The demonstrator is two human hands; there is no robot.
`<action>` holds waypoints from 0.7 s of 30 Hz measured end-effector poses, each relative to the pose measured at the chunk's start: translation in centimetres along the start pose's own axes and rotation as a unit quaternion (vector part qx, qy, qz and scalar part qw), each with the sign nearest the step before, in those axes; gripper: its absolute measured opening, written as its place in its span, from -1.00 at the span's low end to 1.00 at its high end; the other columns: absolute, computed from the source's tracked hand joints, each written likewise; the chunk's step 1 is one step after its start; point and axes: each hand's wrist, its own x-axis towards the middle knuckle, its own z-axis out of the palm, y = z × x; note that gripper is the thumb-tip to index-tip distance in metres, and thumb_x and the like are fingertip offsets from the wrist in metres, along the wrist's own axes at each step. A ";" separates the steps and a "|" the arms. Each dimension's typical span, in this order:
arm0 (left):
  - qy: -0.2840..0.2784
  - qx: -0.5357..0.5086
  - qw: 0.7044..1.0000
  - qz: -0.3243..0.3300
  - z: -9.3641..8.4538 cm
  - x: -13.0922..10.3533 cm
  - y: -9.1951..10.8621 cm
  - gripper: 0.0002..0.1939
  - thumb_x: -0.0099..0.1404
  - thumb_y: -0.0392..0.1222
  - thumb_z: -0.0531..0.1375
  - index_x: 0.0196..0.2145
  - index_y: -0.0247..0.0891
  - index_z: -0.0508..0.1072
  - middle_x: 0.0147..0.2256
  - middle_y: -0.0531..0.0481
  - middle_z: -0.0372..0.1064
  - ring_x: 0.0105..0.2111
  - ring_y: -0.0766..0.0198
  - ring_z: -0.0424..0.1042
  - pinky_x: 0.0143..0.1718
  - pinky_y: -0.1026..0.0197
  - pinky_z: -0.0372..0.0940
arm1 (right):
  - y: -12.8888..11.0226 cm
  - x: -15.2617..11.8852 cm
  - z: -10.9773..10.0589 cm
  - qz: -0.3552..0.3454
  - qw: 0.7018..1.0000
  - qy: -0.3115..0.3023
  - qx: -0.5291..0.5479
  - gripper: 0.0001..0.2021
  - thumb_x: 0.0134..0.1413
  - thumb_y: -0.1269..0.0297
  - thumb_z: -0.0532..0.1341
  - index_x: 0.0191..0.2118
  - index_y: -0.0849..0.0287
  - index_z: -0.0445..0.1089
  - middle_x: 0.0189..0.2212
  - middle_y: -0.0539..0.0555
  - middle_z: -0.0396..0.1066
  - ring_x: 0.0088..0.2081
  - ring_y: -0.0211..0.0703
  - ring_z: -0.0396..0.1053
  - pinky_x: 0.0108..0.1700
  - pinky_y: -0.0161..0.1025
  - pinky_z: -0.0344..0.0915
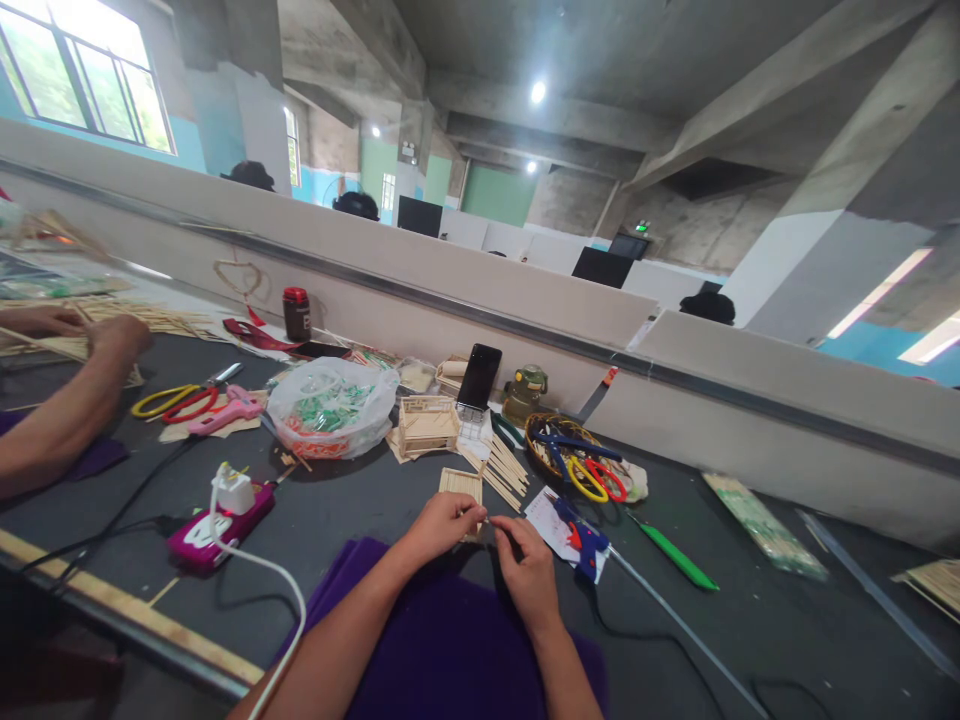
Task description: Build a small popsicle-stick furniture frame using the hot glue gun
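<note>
My left hand and my right hand meet over the near edge of a purple cloth. Both have thumb and finger pinched around something small and pale, too tiny to make out. Just behind the fingertips lies a small panel of wooden sticks, partly hidden by my left hand. Farther back stands a little box-shaped stick model. Loose wooden sticks are spread beside it. To the right of my right hand, a dark blue glue gun rests on white paper.
Scissors with yellow and red handles lie in a wicker basket. A phone stands propped up. A plastic bag, a power strip with a white cable and a green-handled tool surround the hands. A co-worker's arm reaches in at left.
</note>
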 end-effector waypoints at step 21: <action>-0.007 0.004 1.000 0.011 -0.2 -0.1 0.2 -0.57 0.27 0.03 0.02 -0.49 -0.33 0.48 -0.56 0.06 0.38 -0.54 0.37 0.23 -0.50 0.35 0.05 | 0.0 0.0 -0.1 0.006 1.000 -0.009 0.012 -0.77 0.20 0.27 0.05 -0.18 0.11 0.45 -0.32 0.09 0.44 -0.25 -0.12 0.38 -0.17 -0.20 0.31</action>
